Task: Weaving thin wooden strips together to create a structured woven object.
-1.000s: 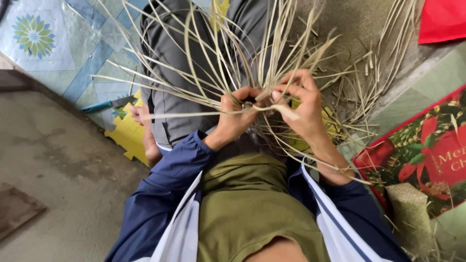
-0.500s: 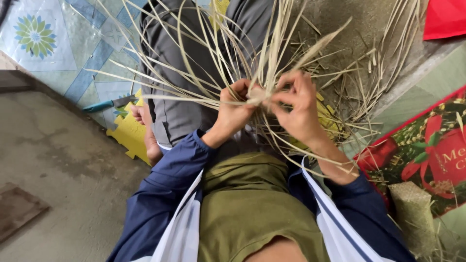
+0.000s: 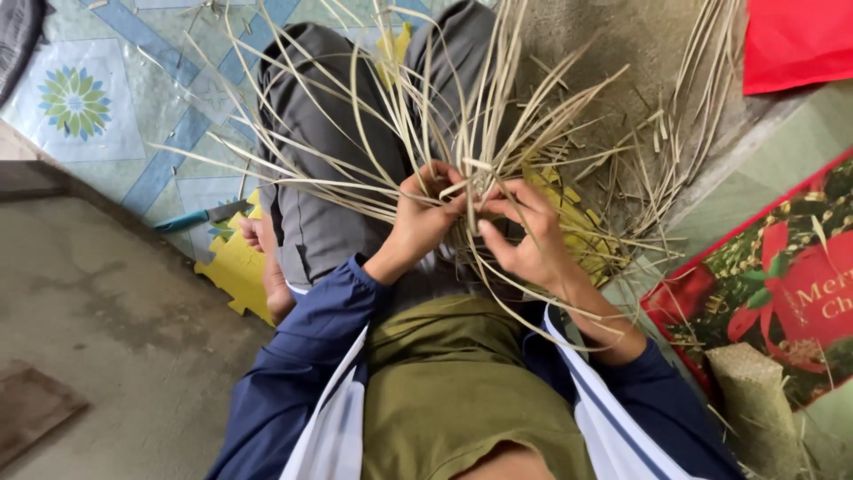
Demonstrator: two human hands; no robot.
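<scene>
Over lap: left hand (image 3: 425, 213) and right hand (image 3: 524, 238) pinching woven reed strips (image 3: 466, 173); loose ends fanning toward twelve o'clock.

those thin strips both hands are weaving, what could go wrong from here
The strips fan out loose and springy from the woven centre, so if the left hand or right hand eases its pinch, the crossing might slip apart. The strips bent sharply at the fingers could crack or cut skin. Long ends point up toward the person's face. A knife lies on the floor close to the bare foot.
</scene>
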